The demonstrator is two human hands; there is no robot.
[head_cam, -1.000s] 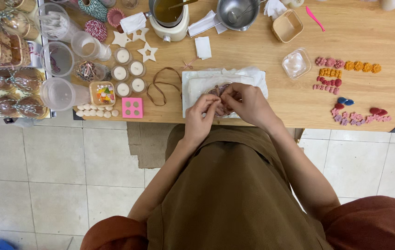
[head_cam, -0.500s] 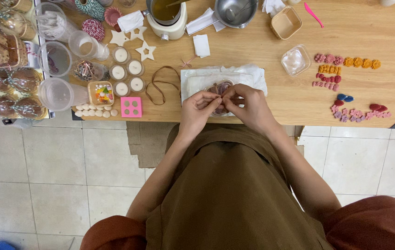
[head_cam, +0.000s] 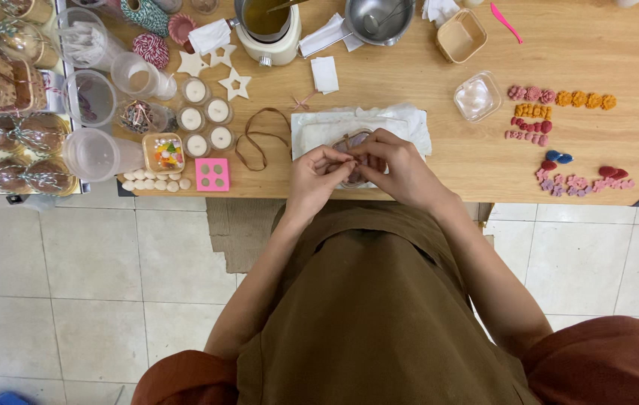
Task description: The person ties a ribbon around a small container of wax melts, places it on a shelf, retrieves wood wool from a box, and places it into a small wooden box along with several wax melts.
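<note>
Hands (head_cam: 357, 161) on upright round jar (head_cam: 351, 144)

craft workshop: candles (head_cam: 205, 124), wax melter (head_cam: 267, 30)

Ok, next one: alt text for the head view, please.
Seen from above, a person's left hand and right hand meet over a small round item on a white cloth, at the near edge of a wooden table. Small white candles and coloured wax shapes lie on either side.
</note>
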